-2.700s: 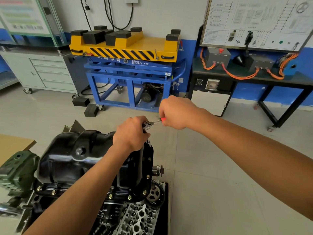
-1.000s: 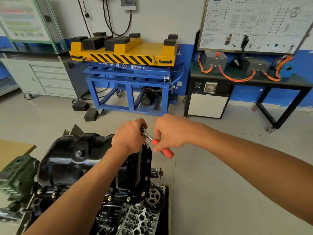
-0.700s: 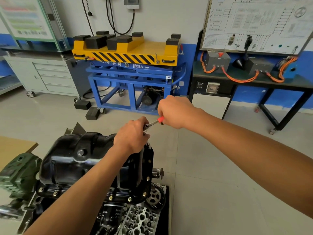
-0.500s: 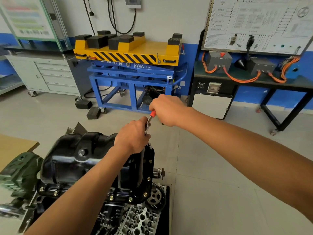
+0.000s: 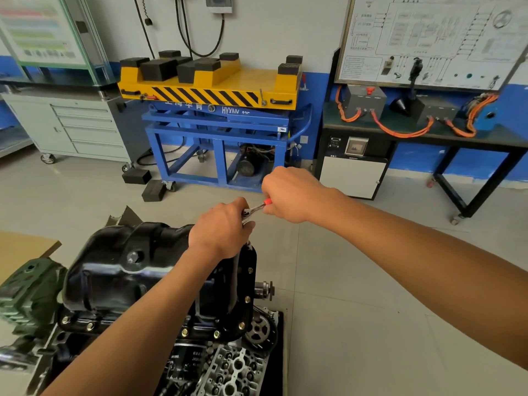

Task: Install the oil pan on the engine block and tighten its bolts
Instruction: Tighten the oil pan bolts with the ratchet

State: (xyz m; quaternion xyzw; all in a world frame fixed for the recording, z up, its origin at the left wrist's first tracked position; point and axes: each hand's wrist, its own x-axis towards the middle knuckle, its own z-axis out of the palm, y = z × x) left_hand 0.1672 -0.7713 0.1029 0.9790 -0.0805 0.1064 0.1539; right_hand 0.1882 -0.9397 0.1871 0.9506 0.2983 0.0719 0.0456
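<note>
Left hand (image 5: 221,227) fingers curled over ratchet (image 5: 254,209) head; right hand (image 5: 288,194) fingers wrapped round its red handle. Oil pan (image 5: 114,267) under left fingers: stiff, probably slick; pull at handle end.

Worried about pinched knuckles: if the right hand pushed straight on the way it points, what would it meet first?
Most likely the left hand, gripping the head of the ratchet just beyond the right hand; only a short stretch of shaft shows between them, though depth is unclear.

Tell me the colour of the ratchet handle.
Red; the ratchet handle shows in the head view.
</note>
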